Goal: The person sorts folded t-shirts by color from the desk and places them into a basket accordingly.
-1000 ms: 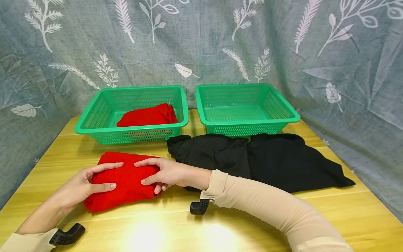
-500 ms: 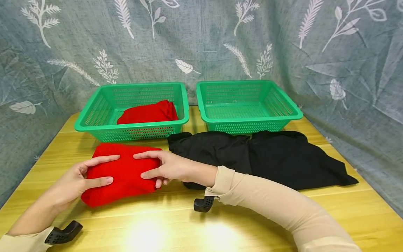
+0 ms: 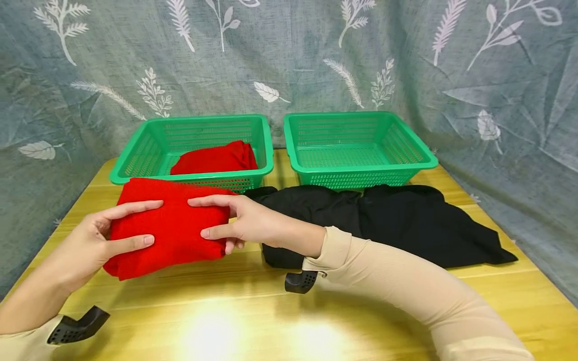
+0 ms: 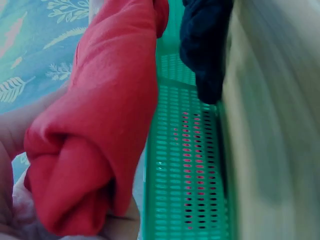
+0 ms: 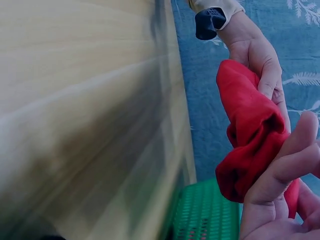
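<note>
A folded red garment (image 3: 173, 225) is held up off the table between both hands, in front of the left basket. My left hand (image 3: 97, 240) grips its left end, thumb and forefinger over the top, the other fingers hidden beneath. At the right end my right hand (image 3: 253, 220) grips it the same way, with a few fingertips showing under the edge. In the left wrist view the red garment (image 4: 100, 100) shows its rolled, layered end. The right wrist view has the garment (image 5: 250, 130) stretched between the two hands, over the table side.
A green basket (image 3: 122, 165) at the back left has another folded red garment (image 3: 217, 158) inside. Beside it stands a second green basket (image 3: 361, 169) with nothing in it. Black garments (image 3: 420, 225) lie spread on the wooden table (image 3: 253, 311) at the right, before that basket.
Both hands have lifted the red garment off the table and moved it away from the body, toward the left basket. The black garments have stayed in place.
</note>
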The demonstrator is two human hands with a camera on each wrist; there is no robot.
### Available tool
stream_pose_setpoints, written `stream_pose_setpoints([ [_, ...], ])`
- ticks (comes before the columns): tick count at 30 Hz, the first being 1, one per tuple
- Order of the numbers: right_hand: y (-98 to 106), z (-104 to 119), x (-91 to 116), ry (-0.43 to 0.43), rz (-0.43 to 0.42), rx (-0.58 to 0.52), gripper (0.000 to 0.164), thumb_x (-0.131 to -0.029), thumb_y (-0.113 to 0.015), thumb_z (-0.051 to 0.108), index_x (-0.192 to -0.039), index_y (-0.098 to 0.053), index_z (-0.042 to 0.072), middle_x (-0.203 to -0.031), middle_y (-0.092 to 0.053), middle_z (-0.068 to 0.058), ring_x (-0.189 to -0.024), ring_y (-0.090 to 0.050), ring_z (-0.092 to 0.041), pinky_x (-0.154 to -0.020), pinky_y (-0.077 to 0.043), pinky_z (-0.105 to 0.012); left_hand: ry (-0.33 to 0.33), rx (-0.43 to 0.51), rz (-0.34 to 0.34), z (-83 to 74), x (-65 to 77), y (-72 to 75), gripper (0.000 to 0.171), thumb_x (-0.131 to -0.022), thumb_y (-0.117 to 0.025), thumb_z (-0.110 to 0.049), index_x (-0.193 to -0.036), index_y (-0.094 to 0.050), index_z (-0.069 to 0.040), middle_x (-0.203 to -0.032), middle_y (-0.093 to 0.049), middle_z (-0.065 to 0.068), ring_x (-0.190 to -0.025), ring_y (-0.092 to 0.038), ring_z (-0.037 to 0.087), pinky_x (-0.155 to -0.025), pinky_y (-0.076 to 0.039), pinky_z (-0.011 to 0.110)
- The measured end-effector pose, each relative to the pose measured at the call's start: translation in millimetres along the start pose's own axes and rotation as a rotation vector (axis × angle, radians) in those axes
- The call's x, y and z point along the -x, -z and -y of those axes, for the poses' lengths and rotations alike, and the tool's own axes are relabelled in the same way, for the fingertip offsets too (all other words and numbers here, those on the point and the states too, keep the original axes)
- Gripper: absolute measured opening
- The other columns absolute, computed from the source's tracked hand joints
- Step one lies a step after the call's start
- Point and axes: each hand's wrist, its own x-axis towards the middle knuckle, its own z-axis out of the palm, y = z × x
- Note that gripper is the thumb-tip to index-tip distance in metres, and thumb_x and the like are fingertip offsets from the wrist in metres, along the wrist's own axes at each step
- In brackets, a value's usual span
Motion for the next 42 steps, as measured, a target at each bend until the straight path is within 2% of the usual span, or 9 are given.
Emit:
stream_pose_setpoints([
  [8, 14, 9, 4, 0.031, -0.025, 0.018, 0.064, -0.102, -0.076, 0.017, -0.159, -0.052, 0.033, -0.060, -0.063, -0.004, -0.052, -0.063, -0.016, -0.054, -0.045, -0.026, -0.031, -0.090, -0.035, -21.4, -10.3, 0.9, 0.063, -0.103, -0.072, -0.010, -0.160, -0.052, -0.029, -0.134, -0.070, -0.014, -0.099, -0.080, 0.017, -0.077, -0.066, 0.033],
  [15, 29, 16, 2, 0.046, -0.066, -0.012, 0.062, -0.101, -0.076, 0.016, -0.157, -0.054, 0.033, -0.061, -0.060, -0.002, -0.051, -0.061, -0.017, -0.054, -0.042, -0.026, -0.056, -0.040, -0.011, -36.4, -27.9, 2.5, 0.063, -0.103, -0.073, -0.008, -0.160, -0.053, -0.028, -0.130, -0.074, -0.011, -0.096, -0.081, 0.019, -0.077, -0.066, 0.034],
  [19, 39, 21, 1, 0.057, -0.090, -0.021, 0.061, -0.102, -0.075, 0.016, -0.158, -0.054, 0.033, -0.060, -0.059, -0.002, -0.051, -0.061, -0.017, -0.056, -0.041, -0.026, -0.053, -0.049, 0.000, -46.7, -38.4, 5.3, 0.063, -0.104, -0.072, -0.013, -0.161, -0.051, -0.030, -0.133, -0.072, -0.011, -0.098, -0.081, 0.018, -0.079, -0.067, 0.035],
  [26, 58, 30, -2, 0.066, -0.119, -0.014, 0.060, -0.104, -0.074, 0.018, -0.158, -0.054, 0.035, -0.074, -0.064, -0.005, -0.054, -0.055, -0.019, -0.058, -0.040, -0.028, -0.034, -0.021, -0.014, -63.5, -56.2, 7.5, 0.059, -0.106, -0.071, -0.018, -0.160, -0.052, -0.032, -0.136, -0.069, -0.011, -0.100, -0.080, 0.018, -0.080, -0.067, 0.036],
  [35, 85, 33, -11, 0.050, -0.143, -0.004, 0.058, -0.103, -0.074, 0.020, -0.156, -0.055, 0.036, -0.066, -0.048, 0.000, -0.055, -0.042, -0.018, -0.058, -0.035, -0.027, -0.020, 0.032, 0.009, -75.0, -86.0, 8.6, 0.058, -0.106, -0.069, -0.019, -0.159, -0.052, -0.033, -0.136, -0.066, -0.009, -0.102, -0.079, 0.016, -0.082, -0.067, 0.035],
  [42, 104, 37, -24, 0.013, -0.152, -0.017, 0.055, -0.103, -0.074, 0.020, -0.154, -0.058, 0.035, -0.089, -0.064, -0.004, -0.057, -0.040, -0.018, -0.058, -0.032, -0.027, -0.003, 0.022, -0.008, -76.8, -107.3, 11.4, 0.058, -0.106, -0.071, -0.024, -0.160, -0.051, -0.032, -0.134, -0.065, -0.012, -0.098, -0.078, 0.012, -0.082, -0.066, 0.031],
])
